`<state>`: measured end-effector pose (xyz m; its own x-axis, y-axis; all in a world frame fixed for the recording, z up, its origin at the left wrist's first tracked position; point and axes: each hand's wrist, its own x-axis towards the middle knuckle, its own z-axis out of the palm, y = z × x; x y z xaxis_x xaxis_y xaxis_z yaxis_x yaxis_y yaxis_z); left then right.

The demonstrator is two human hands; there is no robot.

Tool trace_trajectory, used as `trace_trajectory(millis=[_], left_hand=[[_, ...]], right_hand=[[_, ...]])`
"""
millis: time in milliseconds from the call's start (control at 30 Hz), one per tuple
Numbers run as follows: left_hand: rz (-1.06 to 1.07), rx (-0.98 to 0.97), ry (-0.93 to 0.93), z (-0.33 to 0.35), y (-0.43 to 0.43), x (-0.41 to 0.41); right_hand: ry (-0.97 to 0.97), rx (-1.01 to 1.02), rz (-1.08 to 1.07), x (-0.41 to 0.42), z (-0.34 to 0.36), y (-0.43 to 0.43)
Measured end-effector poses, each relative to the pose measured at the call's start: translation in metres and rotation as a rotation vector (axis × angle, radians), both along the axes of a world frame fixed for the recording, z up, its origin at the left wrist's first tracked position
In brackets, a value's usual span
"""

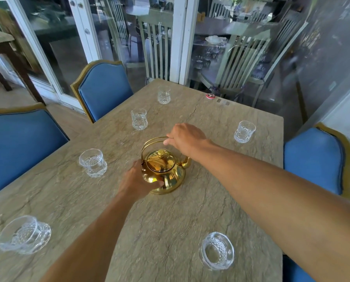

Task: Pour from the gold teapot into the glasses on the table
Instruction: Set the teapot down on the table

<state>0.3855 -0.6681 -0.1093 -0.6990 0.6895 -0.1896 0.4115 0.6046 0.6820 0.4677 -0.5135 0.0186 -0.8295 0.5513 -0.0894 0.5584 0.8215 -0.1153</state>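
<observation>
The gold teapot (166, 171) stands upright at the middle of the stone table (170, 216), lid on, spout pointing right. My right hand (185, 137) is closed on the top of its raised wire handle. My left hand (138, 181) is pressed against the pot's left side, fingers wrapped on the body. Several cut-glass tumblers stand around it: one at the far end (164, 95), one behind the pot (139, 119), one to the right (244, 131), one to the left (93, 162), one near left (24, 235), one near right (217, 250).
Blue upholstered chairs flank the table: two on the left (102, 88) (17, 143), one on the right (316, 159). A small red round object (210, 96) lies at the far edge. Glass doors stand behind the table.
</observation>
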Motion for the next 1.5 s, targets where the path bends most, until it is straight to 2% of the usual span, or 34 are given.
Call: trace_trajectory(millis=[200,767,1200,1500], left_hand=[[-0.044,-0.039,0.021,-0.016,0.016,-0.004],[-0.114,-0.030,0.074,-0.020,0.063,-0.024],[-0.134,0.031,0.089,-0.026,0.151,-0.059],[-0.114,0.032,0.093,-0.022,0.214,-0.076]], right_hand=[[0.031,-0.002,-0.094,-0.007,-0.005,0.003],[0.088,0.019,-0.123,-0.018,-0.006,0.044],[0.219,0.088,-0.098,-0.044,-0.019,0.125],[0.219,0.196,-0.129,-0.063,-0.024,0.182]])
